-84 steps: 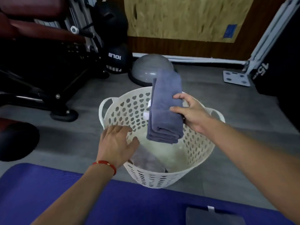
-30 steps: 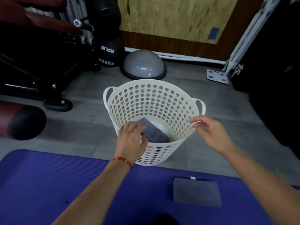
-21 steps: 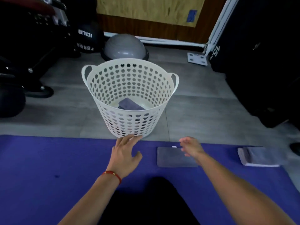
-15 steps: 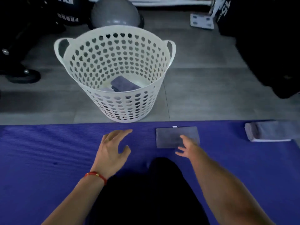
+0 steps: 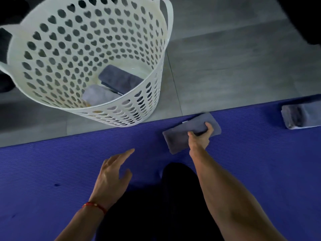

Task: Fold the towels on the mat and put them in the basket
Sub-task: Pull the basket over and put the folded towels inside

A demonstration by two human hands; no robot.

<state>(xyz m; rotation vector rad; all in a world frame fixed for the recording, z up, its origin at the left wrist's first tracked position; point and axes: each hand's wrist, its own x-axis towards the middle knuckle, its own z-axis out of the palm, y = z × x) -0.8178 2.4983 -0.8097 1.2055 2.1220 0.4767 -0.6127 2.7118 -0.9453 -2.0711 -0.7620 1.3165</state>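
A folded grey towel (image 5: 178, 136) lies near the far edge of the blue mat (image 5: 52, 162). My right hand (image 5: 199, 138) grips its middle, fingers curled over the far side and thumb on the near side. My left hand (image 5: 111, 176) hovers over the mat to the left, fingers spread and holding nothing. The white perforated basket (image 5: 152, 80) stands on the floor beyond the mat, with two folded grey towels (image 5: 119, 80) inside. Another folded pale towel (image 5: 298, 117) sits at the mat's right end.
Grey floor tiles (image 5: 234, 66) stretch behind the mat. Dark equipment fills the top right corner (image 5: 305, 18). My dark-clothed knee (image 5: 177, 188) rests on the mat between my arms.
I put the held towel in the basket, then both hands came back over the mat. My right hand reached the flat towel and now grips it; the view tilted down.
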